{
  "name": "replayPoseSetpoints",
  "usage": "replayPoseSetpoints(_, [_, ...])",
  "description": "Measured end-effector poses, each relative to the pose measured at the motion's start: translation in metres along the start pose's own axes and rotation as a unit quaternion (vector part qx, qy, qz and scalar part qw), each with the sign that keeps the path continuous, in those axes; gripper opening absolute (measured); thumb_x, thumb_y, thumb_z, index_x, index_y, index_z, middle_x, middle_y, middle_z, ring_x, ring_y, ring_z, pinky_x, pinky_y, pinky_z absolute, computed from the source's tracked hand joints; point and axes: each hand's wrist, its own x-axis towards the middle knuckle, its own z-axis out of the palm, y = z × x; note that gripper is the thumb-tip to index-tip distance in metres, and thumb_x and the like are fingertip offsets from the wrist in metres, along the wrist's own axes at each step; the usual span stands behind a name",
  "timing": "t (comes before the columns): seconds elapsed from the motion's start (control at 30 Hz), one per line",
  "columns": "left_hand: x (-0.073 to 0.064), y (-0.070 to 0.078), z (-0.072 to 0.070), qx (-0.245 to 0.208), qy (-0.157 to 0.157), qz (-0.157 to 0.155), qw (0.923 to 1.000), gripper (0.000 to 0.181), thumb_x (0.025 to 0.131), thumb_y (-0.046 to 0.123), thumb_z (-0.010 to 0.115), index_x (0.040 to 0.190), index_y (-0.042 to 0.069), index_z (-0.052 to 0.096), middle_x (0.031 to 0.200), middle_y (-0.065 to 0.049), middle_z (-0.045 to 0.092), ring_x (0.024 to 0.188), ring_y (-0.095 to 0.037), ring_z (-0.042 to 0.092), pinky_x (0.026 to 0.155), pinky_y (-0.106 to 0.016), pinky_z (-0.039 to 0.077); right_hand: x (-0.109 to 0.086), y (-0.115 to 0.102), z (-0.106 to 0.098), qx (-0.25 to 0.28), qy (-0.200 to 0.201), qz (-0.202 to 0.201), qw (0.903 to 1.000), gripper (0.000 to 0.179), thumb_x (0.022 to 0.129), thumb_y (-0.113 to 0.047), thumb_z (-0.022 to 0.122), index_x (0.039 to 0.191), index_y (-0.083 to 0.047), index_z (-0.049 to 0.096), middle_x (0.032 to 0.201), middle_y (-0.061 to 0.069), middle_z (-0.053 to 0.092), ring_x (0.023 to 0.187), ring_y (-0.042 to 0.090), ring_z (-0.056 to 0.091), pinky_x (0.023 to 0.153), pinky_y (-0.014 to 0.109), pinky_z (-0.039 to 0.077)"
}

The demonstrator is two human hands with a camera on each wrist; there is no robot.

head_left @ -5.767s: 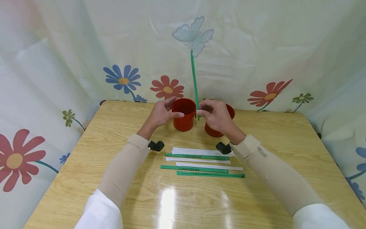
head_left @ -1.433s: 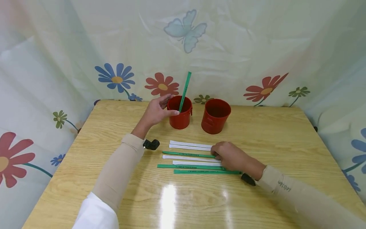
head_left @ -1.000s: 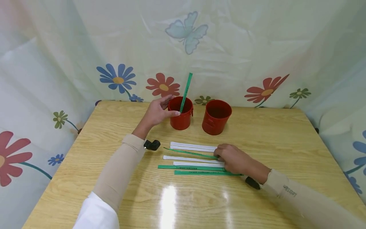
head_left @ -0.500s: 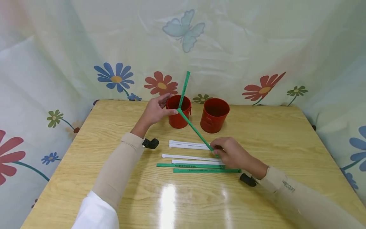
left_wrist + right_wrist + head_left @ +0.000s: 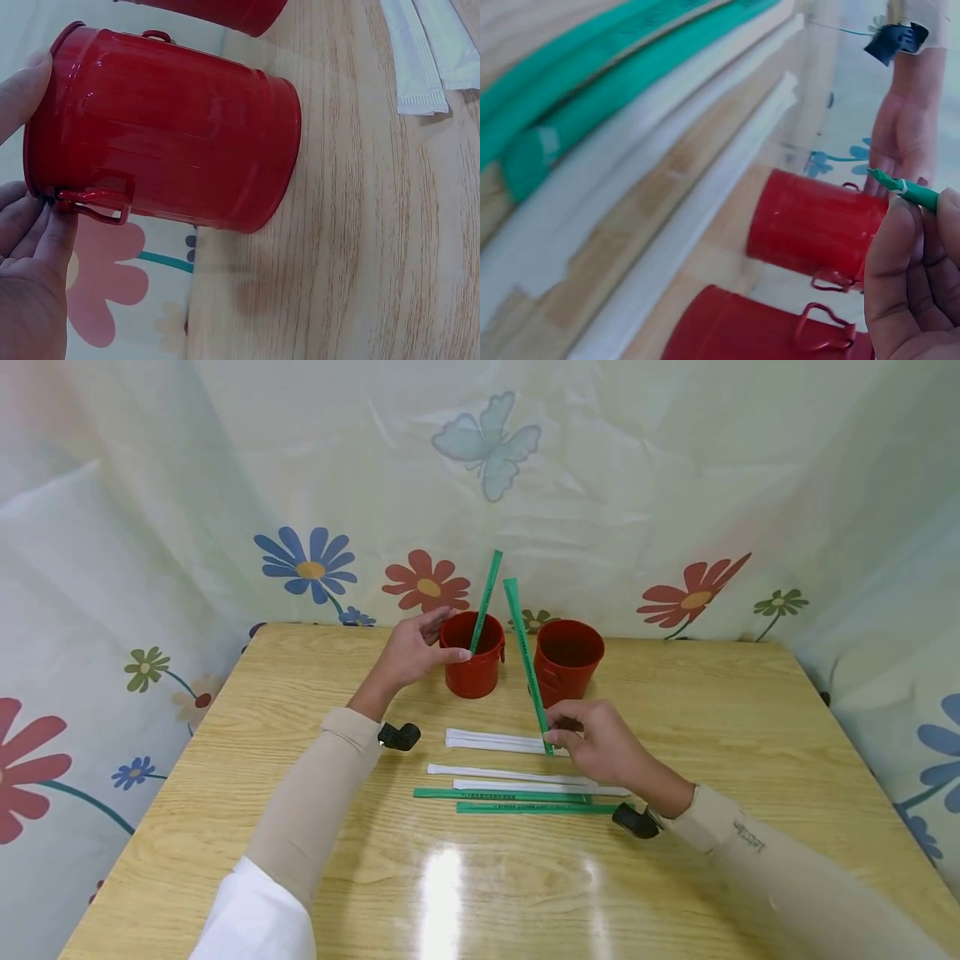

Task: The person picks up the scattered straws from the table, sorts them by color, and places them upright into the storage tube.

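Observation:
My left hand (image 5: 408, 653) holds the left red bucket (image 5: 471, 683) at its rim, thumb in front and fingers behind by the small handle. One green paper-wrapped straw (image 5: 488, 593) leans upright inside that bucket. With thumb and fingertips my right hand (image 5: 600, 743) pinches another green wrapped straw (image 5: 525, 647) near its lower end. This straw stands raised and tilted, its top passing in front of the right red bucket (image 5: 562, 681). In the right wrist view, the end of the pinched straw (image 5: 915, 193) sticks out past the fingers.
Below the hands, several wrapped straws lie in rough rows: white straws (image 5: 487, 740) nearest the buckets, then a white straw (image 5: 480, 771), and green straws (image 5: 510, 808) closest to me. A flowered curtain (image 5: 637, 485) hangs behind the wooden table (image 5: 360, 877).
A green straw now stands in the left bucket, released by my right hand. My right hand then took another green straw from the row, lifted it and swung it upright. The left hand stays put.

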Motion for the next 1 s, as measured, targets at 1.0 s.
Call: replayPoseSetpoints(1.0, [-0.002,-0.001,0.002,0.004,0.004,0.007,1.0,0.081,0.08,0.031,0.083,0.149,0.015,0.044,0.148,-0.001,0.053,0.137,-0.021,0.052,0.11,-0.037,0.047,0.075,-0.023,-0.004,0.047,0.094,0.005,0.9945,0.005,0.091,-0.003,0.067,0.087,-0.001,0.069,0.075,0.013,0.069,0.065,0.02,0.061,0.062,0.022,0.052])
